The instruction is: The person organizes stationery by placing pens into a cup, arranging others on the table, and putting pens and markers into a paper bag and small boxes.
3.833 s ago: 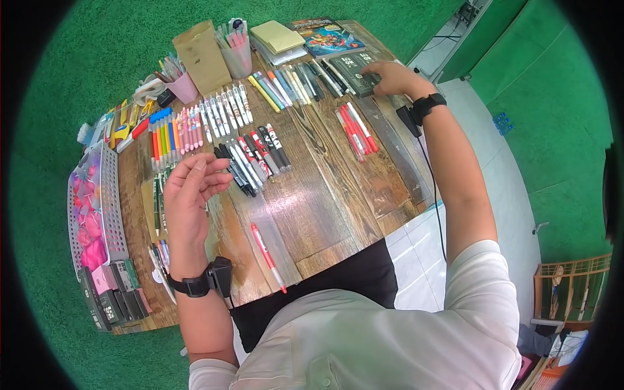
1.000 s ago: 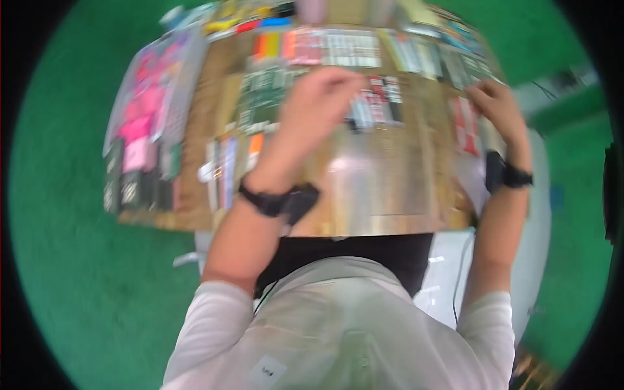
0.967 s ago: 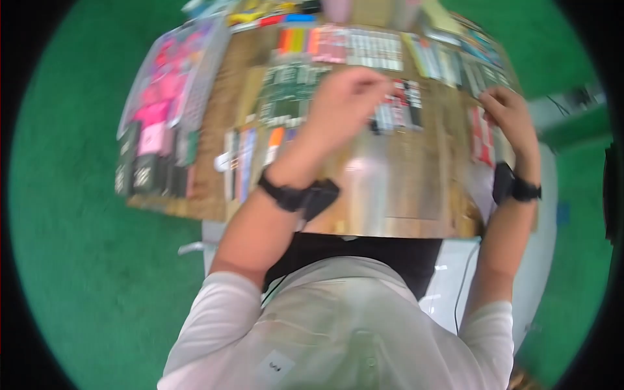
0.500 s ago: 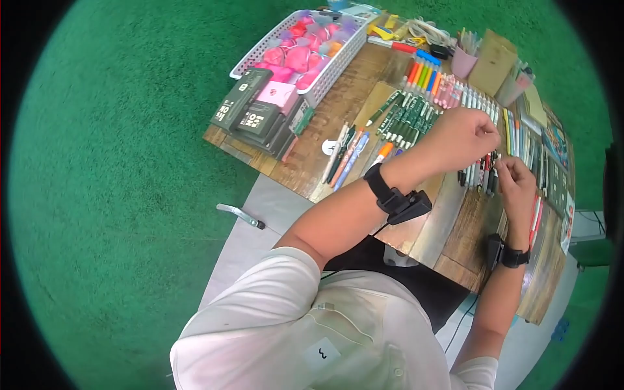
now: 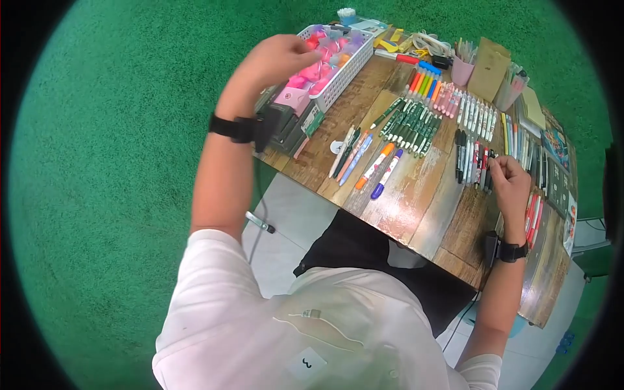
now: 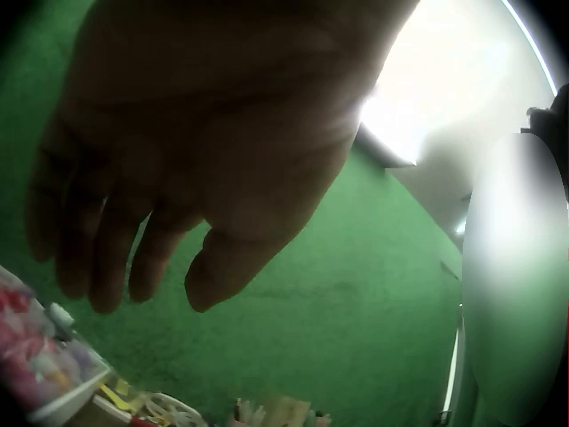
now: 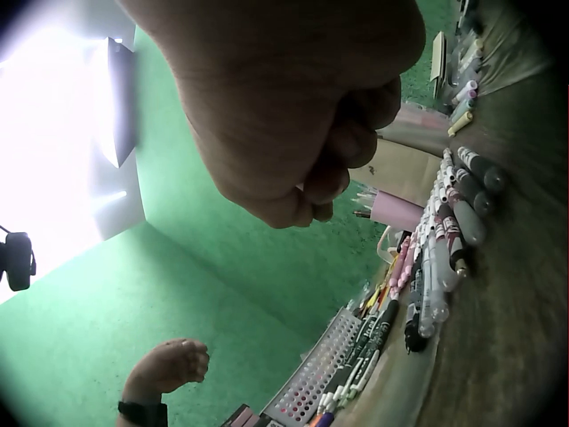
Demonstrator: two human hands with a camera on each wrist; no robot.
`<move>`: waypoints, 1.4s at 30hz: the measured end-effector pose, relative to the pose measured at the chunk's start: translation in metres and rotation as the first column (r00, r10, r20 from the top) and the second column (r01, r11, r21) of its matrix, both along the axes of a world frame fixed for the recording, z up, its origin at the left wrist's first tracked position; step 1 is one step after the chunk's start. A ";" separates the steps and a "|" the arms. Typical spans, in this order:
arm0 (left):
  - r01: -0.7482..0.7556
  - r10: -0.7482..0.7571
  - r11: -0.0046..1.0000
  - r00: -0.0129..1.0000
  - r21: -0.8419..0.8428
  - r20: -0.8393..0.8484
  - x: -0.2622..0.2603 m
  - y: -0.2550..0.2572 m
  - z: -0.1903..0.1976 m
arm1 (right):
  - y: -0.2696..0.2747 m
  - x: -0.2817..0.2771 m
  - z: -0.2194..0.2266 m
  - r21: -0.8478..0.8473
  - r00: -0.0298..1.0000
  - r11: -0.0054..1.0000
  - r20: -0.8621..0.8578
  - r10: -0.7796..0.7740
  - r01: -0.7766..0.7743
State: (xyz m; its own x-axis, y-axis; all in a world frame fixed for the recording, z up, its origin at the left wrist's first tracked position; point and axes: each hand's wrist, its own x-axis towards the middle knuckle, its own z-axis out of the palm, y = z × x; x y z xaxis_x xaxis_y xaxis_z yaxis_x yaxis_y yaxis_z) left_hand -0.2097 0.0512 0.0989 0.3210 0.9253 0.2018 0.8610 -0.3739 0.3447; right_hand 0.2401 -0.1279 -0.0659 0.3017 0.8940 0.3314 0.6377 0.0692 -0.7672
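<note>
My left hand (image 5: 276,62) hovers by the near left side of the white basket (image 5: 344,77), which holds pink wrapped pieces (image 5: 320,70). Its fingers hang a little bent with nothing between them, as the left wrist view shows the hand (image 6: 204,151) from below. Over the right end of a row of black, white and red pens (image 5: 469,158) is my right hand (image 5: 511,188). In the right wrist view this hand (image 7: 302,116) has loosely curled fingers, with no object visible in them. Whether its fingertips touch the pens is unclear.
Green pens (image 5: 413,125), an orange marker (image 5: 375,167) and a purple marker (image 5: 387,174) lie centre left. Dark boxes (image 5: 286,133) stand below the basket. Red pens (image 5: 533,218) lie right; pen cups (image 5: 462,70) and a paper bag (image 5: 489,70) stand behind.
My left hand has swung left from above the pens to the basket, uncovering the orange and purple markers. My right hand has moved from the dark box to the pen row. The head view has turned.
</note>
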 end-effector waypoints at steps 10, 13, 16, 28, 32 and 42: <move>-0.227 0.160 0.953 0.938 -0.199 -0.307 -0.093 0.028 -0.023 | 0.090 -0.118 0.078 0.001 0.903 0.903 0.008 0.430 -0.430; -0.181 0.120 0.967 0.944 -0.178 -0.306 -0.103 0.022 -0.029 | 0.152 -0.205 0.093 0.054 0.800 0.815 0.242 0.549 -0.577; -0.184 0.125 0.965 0.949 -0.187 -0.290 -0.104 0.008 -0.032 | 0.202 -0.285 0.098 -0.038 0.756 0.791 0.268 0.597 -0.611; -0.129 0.140 0.979 0.988 0.156 -0.059 -0.084 -0.014 -0.020 | 0.248 -0.338 0.101 0.040 0.750 0.756 -0.102 0.653 -0.653; 0.032 -0.097 0.966 0.966 0.258 0.241 -0.006 -0.033 -0.010 | 0.161 -0.248 0.156 0.087 0.720 0.768 -0.296 0.628 -0.634; 0.729 -0.134 0.664 -0.103 0.166 0.986 0.227 -0.101 -0.076 | 0.002 -0.037 0.104 0.060 0.886 0.916 -0.236 0.399 -0.397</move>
